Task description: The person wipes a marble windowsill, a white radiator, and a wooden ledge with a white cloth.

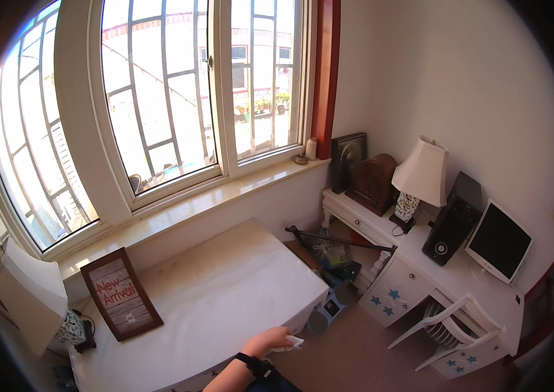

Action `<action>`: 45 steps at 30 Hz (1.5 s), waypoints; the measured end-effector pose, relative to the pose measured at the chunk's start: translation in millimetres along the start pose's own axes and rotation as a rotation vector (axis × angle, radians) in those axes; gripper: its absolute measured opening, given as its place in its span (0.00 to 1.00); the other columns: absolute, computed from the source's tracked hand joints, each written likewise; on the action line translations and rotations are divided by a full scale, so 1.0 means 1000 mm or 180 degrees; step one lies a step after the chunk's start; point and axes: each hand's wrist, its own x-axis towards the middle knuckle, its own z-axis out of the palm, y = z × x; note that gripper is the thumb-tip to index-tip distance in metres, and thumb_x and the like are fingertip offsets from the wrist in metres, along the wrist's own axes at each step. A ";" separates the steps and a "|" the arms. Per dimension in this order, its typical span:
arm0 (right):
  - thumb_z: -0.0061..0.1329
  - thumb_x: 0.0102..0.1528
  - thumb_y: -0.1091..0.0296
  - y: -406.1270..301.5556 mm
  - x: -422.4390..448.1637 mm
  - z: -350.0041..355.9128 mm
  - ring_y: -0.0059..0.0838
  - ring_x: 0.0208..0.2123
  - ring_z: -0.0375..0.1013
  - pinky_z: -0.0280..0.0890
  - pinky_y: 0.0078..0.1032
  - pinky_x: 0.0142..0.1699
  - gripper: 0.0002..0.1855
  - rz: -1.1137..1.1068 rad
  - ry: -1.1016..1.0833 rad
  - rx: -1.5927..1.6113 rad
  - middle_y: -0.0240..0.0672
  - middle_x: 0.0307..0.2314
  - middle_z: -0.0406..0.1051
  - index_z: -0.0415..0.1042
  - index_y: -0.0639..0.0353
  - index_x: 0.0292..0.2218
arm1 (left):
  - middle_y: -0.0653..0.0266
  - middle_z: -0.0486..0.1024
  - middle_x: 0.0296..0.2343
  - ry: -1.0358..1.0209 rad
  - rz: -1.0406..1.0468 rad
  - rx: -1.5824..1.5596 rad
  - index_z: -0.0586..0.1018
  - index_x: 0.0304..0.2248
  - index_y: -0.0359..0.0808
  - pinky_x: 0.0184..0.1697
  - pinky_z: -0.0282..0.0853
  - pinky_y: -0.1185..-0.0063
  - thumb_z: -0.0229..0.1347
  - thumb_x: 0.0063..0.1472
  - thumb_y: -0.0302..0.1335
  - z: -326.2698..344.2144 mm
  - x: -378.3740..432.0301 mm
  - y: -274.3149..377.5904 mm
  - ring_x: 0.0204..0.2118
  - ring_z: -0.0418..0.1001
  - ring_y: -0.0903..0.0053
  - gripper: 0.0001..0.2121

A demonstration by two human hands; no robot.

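My left hand (271,339), with a black band on its wrist, is at the bottom middle. Its fingers are closed on a crumpled white cloth or tissue (295,342). In the picture, the hand overlaps the front edge of a long white table (218,289); whether it touches the table cannot be told. A brown-framed sign (122,296) with red lettering lies near the table's left end. Beside it, a table lamp (37,294) with a cream shade and patterned base leans in the picture. My right hand is out of view.
A marble windowsill (198,206) runs behind the table under barred windows. To the right stand a white desk (397,294) and chair (453,323), with a monitor (500,242), computer tower (453,220), lamp (421,171) and wooden radio (372,183). Bags and boxes (331,259) crowd the corner floor.
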 end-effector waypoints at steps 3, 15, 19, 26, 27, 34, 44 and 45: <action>0.39 0.55 0.66 0.040 -0.042 -0.015 0.28 0.34 0.70 0.64 0.24 0.38 0.15 0.0269 0.0125 0.0215 0.40 0.31 0.71 0.69 0.65 0.40 | 0.52 0.73 0.36 -0.0047 0.0363 0.0033 0.73 0.40 0.33 0.42 0.64 0.72 0.55 0.48 0.37 0.041 0.014 0.054 0.41 0.70 0.61 0.21; 0.37 0.56 0.63 0.164 -0.214 -0.056 0.26 0.33 0.70 0.65 0.22 0.35 0.16 0.1060 0.1074 0.1121 0.40 0.31 0.71 0.68 0.64 0.41 | 0.53 0.72 0.37 -0.0697 0.0403 0.0448 0.73 0.41 0.33 0.43 0.64 0.72 0.56 0.45 0.32 0.095 0.012 0.134 0.41 0.70 0.61 0.21; 0.37 0.56 0.61 0.195 -0.276 -0.049 0.25 0.32 0.70 0.65 0.21 0.34 0.17 0.1379 0.1491 0.1530 0.40 0.31 0.71 0.68 0.64 0.41 | 0.54 0.72 0.38 -0.1059 0.0486 0.0868 0.73 0.41 0.35 0.43 0.64 0.71 0.56 0.45 0.31 0.107 0.047 0.143 0.42 0.69 0.62 0.21; 0.36 0.57 0.59 0.227 -0.361 -0.015 0.24 0.31 0.70 0.66 0.20 0.32 0.18 0.1925 0.2123 0.2386 0.40 0.30 0.71 0.67 0.63 0.42 | 0.53 0.75 0.34 -0.0819 0.1084 0.1050 0.77 0.35 0.36 0.38 0.65 0.71 0.55 0.45 0.35 0.165 0.144 0.210 0.37 0.72 0.62 0.17; 0.37 0.57 0.59 0.235 -0.368 -0.013 0.25 0.31 0.70 0.66 0.21 0.32 0.18 0.2062 0.2212 0.2415 0.40 0.30 0.70 0.67 0.63 0.42 | 0.54 0.75 0.34 -0.1000 0.1144 0.1107 0.77 0.35 0.37 0.38 0.66 0.71 0.55 0.45 0.35 0.173 0.156 0.232 0.37 0.72 0.61 0.17; 0.44 0.55 0.59 0.382 -0.440 0.038 0.31 0.28 0.68 0.65 0.27 0.31 0.18 0.2925 0.3016 0.2975 0.39 0.30 0.69 0.66 0.65 0.40 | 0.55 0.75 0.33 -0.1490 0.1673 0.1172 0.77 0.35 0.39 0.37 0.66 0.71 0.54 0.47 0.34 0.242 0.249 0.390 0.36 0.73 0.61 0.15; 0.38 0.56 0.59 0.258 -0.374 -0.069 0.27 0.28 0.70 0.66 0.21 0.30 0.18 0.2655 0.3816 0.2587 0.39 0.30 0.71 0.68 0.62 0.42 | 0.53 0.75 0.33 -0.2255 0.1987 0.1919 0.77 0.34 0.39 0.39 0.66 0.70 0.53 0.46 0.33 0.345 0.362 0.501 0.37 0.72 0.61 0.14; 0.38 0.56 0.60 0.255 -0.382 -0.069 0.27 0.27 0.70 0.66 0.21 0.30 0.18 0.2696 0.3973 0.2650 0.38 0.30 0.71 0.68 0.62 0.43 | 0.53 0.75 0.33 -0.2263 0.2157 0.1968 0.77 0.34 0.39 0.39 0.66 0.70 0.53 0.45 0.33 0.366 0.366 0.519 0.37 0.72 0.61 0.15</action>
